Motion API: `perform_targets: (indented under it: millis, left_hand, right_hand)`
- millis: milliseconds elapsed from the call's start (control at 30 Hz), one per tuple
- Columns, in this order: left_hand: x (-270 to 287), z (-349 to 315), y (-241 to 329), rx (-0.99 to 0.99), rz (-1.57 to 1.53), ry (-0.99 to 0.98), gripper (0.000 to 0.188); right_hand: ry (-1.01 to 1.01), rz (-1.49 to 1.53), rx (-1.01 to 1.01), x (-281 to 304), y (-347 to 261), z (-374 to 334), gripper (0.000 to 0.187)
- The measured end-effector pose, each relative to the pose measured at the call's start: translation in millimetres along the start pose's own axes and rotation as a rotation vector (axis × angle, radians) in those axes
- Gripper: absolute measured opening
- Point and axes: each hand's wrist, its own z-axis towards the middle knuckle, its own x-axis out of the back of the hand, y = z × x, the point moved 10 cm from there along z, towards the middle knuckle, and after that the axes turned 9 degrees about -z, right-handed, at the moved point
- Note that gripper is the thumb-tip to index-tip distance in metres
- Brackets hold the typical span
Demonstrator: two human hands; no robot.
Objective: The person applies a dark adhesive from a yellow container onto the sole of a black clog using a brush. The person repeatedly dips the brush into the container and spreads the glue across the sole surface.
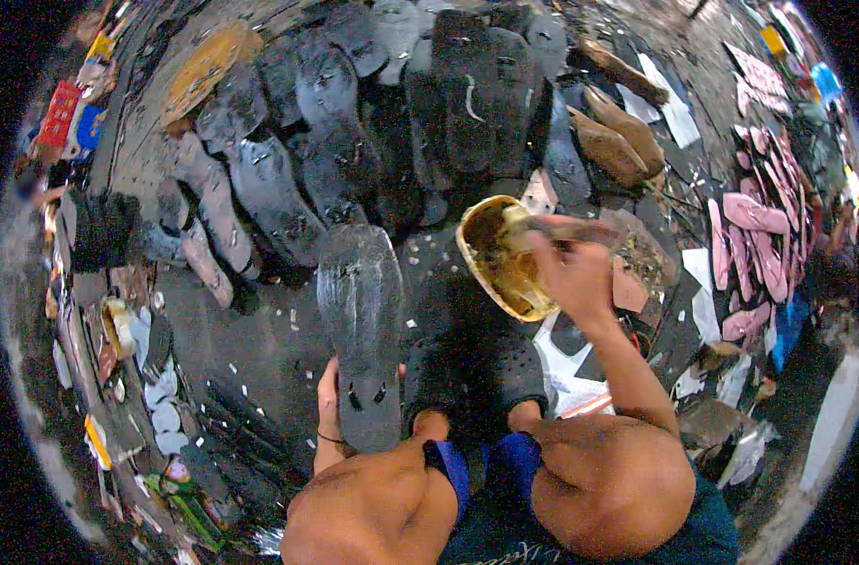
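Note:
My left hand (327, 403) grips a dark sandal sole (363, 301) by its lower end, fingers along the left edge and partly hidden beneath it. Two small strap holes show near that end, and shiny streaks cover the upper part. My right hand (577, 273) is closed around the brownish handle of a brush (580, 228), blurred by motion. The brush's pale end is over the opening of a yellowish tub (473, 271), which is caked inside with brown, glue-like residue. The tub stands to the right of the sole, beyond my feet.
Many dark soles (330, 94) lie spread beyond my hands. Brown shoe-shaped pieces (608, 146) rest at the upper right, with pink soles (757, 240) farther right. White scraps (570, 367) and small litter dot the ground. More offcuts (166, 414) are piled at left.

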Motion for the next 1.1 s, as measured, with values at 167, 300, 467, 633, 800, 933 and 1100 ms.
perform_targets:
  millis: [167,300,467,633,800,933,1100]
  left_hand:
    - [-33.5,-6.2,29.7,-0.103,-0.080,-0.032,0.047]
    - [-78.7,50.0,38.0,-0.039,-0.372,-0.470,0.048]
    - [-166.4,58.4,50.8,-0.196,-0.166,-0.304,0.055]
    - [-157.7,66.2,35.7,-0.053,-0.393,-0.443,0.058]
    - [-156.4,77.6,84.3,-0.145,-0.483,-0.474,0.053]
    - [-130.5,84.3,89.7,-0.355,-0.238,-0.543,0.049]
    - [-125.2,83.7,89.2,-0.165,-0.362,-0.355,0.054]
  right_hand:
    - [-0.926,-0.604,0.058,2.1,37.5,-87.9,0.031]
    - [-0.703,0.347,-0.054,18.7,-51.5,-39.5,0.028]
    - [-0.564,0.484,0.432,-35.5,-147.7,-3.7,0.027]
    - [-0.128,0.503,0.721,-16.2,-162.7,24.9,0.025]
    - [-0.464,0.435,0.991,-26.1,-175.5,-102.5,0.040]
    - [-0.098,0.526,0.655,1.5,-164.1,-0.9,0.031]
    - [-0.364,0.533,0.804,-12.6,-174.9,-65.3,0.055]
